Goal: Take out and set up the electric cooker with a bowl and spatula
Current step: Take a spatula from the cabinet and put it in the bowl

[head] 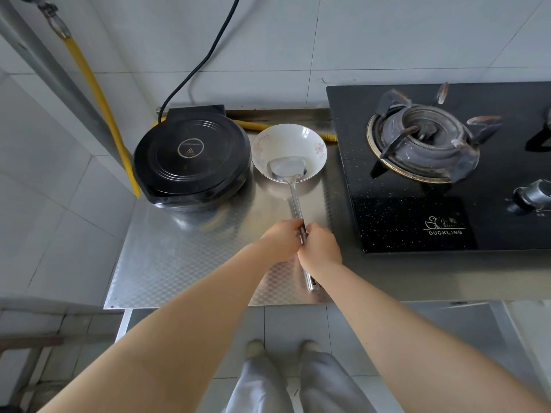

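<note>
The black round electric cooker (190, 156) sits lid down at the back left of the steel counter (179, 257), its cord running up the wall. Right beside it stands a white bowl (287, 138) with pink flower marks. A metal spatula (286, 169) lies with its blade inside the bowl and its long handle reaching toward me. My left hand (281, 241) and my right hand (320, 251) are both closed around the handle's middle, side by side. The handle's end sticks out below my right hand near the counter's front edge.
A black glass gas stove (417, 222) with a burner (423, 141) and a knob (533, 195) fills the counter's right side. A yellow gas hose (89, 84) runs down the left wall and behind the bowl. White tiled walls enclose the left and back.
</note>
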